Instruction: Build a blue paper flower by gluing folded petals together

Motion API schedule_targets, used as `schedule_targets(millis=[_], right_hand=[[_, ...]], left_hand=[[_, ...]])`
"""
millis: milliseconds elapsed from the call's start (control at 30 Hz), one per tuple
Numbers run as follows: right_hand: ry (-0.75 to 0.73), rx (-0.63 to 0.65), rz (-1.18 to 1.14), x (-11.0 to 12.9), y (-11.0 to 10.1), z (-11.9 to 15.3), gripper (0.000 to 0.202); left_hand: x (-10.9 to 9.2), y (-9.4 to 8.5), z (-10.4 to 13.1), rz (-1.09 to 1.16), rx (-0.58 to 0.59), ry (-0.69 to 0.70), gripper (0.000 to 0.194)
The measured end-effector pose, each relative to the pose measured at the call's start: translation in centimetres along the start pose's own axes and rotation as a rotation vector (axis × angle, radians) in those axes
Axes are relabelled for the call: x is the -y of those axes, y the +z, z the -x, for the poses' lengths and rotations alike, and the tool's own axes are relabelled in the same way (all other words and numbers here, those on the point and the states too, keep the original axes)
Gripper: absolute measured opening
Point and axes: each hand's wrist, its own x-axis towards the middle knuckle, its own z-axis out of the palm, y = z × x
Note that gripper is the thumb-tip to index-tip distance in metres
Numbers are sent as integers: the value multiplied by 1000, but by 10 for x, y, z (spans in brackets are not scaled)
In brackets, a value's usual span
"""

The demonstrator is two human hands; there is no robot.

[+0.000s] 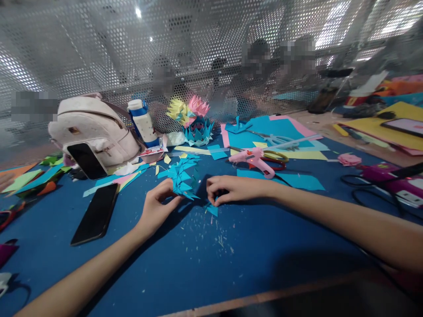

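Note:
A blue folded-paper flower (185, 176) with many pointed petals is tilted up in my left hand (160, 200), whose thumb and fingers grip its lower edge. To its right, my right hand (228, 189) pinches a small blue paper piece (212, 210) at the blue tabletop, with the fingers curled and partly hiding it. The flower and the small piece are apart. Just beyond my right hand lies a pink glue gun (253, 159), its nozzle pointing left. Fine scraps (220, 240) are scattered on the table in front of my hands.
Two black phones (95, 215) (86, 160), a pale backpack (95, 127) and a white-and-blue bottle (142, 123) stand or lie left. Finished paper flowers (198, 131), blue sheets (257, 132) and scissors (277, 141) are behind. A purple power strip (393, 180) with cables is right.

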Motion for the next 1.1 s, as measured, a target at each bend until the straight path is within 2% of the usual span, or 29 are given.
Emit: schedule_targets(millis=[267,533,833,1100], right_hand=[[33,-105,-32,-3,6,-2,16],[78,-99,-69,-2,2,0,6],[202,-111,-42,0,3,1,14],[178,-143,-79,-3,1,2,10]], left_hand=[[0,-1,0,-9,4,-5,6],[-2,0,0,-23,0,-17,8],[-2,-1,-1,-32,-4,-21,7],[-1,0,1,-27,3,-30,6]])
